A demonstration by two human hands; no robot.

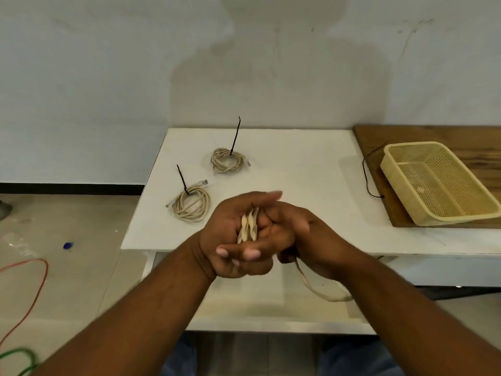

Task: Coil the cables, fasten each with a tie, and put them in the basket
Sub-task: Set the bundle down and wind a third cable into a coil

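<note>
Head view shows two tied coils (192, 202) (227, 160) lying on the table (292, 169), while the left hand (230, 234) and right hand (303, 234) squeeze a third cable (249, 226), with the basket (436, 183) having nothing inside.

Both forearms are bare from the bottom edge of the frame up to the wrists: no sleeve, watch, band or glove shows on either. The left grip (233, 240) and right grip (301, 234) are bare too, with no rings visible. Fingernails on the left grip are short and plain, unpainted. Below the grips, at the bottom edge between the forearms, blue fabric (349, 359) shows, likely trousers on the person's legs, though it is blurred and dim there.
</note>
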